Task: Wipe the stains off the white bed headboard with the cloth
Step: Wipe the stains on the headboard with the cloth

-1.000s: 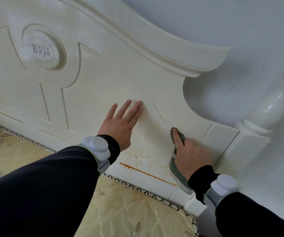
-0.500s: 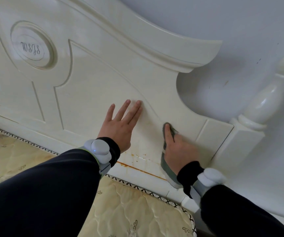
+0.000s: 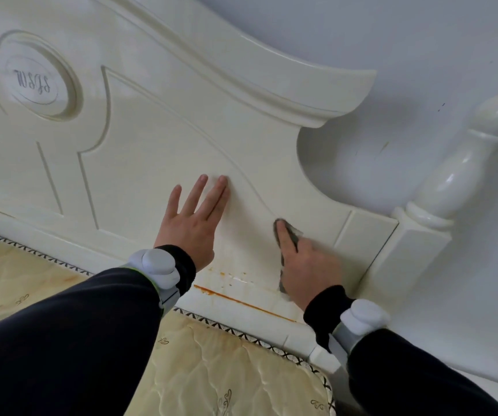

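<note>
Left hand (image 3: 192, 232) lies flat, fingers spread, on headboard (image 3: 151, 151), likely as a brace, while right hand (image 3: 307, 271) at its 3 o'clock presses grey cloth (image 3: 297, 235) under straight fingers, orange stain streak (image 3: 241, 301) unwiped at cloth's 7 o'clock.

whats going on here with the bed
A person is cleaning a white headboard. Their right hand presses a grey cloth flat against the panel near its right end, close to the corner post. Their left hand rests on the panel with fingers spread. An orange-brown streak and a few specks above it lie along the lower ledge between the two wrists, not yet wiped. A quilted mattress sits below.
</note>
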`<state>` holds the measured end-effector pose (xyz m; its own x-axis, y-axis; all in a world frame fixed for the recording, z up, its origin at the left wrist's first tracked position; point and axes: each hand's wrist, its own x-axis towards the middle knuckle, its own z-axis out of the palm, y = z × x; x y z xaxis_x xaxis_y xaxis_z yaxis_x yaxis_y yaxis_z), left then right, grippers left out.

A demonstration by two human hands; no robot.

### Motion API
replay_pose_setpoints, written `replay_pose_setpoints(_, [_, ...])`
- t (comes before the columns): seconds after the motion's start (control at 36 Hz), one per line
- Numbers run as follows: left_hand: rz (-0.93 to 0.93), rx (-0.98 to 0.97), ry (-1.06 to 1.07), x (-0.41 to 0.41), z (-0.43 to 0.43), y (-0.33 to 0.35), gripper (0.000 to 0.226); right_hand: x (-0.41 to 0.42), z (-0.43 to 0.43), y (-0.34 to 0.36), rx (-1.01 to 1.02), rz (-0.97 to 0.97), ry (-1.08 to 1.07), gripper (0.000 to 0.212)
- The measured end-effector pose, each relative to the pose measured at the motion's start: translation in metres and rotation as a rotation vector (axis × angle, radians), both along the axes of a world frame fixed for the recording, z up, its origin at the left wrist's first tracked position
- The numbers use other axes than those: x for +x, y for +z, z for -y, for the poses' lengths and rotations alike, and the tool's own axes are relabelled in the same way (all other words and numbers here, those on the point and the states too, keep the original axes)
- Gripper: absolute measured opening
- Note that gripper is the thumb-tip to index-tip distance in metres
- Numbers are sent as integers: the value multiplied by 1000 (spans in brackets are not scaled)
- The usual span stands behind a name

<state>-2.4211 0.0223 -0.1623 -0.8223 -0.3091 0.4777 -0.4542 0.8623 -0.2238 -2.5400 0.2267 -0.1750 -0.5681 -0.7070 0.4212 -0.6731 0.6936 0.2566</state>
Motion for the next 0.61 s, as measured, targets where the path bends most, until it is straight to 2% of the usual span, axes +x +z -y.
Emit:
replay_pose_setpoints(0.06, [-15, -8, -4, -3, 1, 1, 100, 2, 6, 13, -42, -29, 14, 83])
replay_pose_setpoints(0.19, [-26, -27, 15, 6, 9, -2, 98, 29, 61, 43, -66, 70, 116, 74])
replay_pose_setpoints(0.31, [19, -13, 35, 11, 11, -2, 98, 39, 85, 40, 39, 42, 127, 70])
replay_pose_setpoints(0.44, [9, 5, 6, 7, 2, -2, 98, 28, 41, 7, 97, 79, 114, 69])
replay_pose_setpoints(0.53, [-60, 60, -36, -2, -10, 3, 102, 8, -5, -8, 78, 93, 35, 78])
replay_pose_setpoints(0.61, [-89, 95, -87, -14, -24, 10, 103, -7, -36, -15, -80, -34, -35, 68])
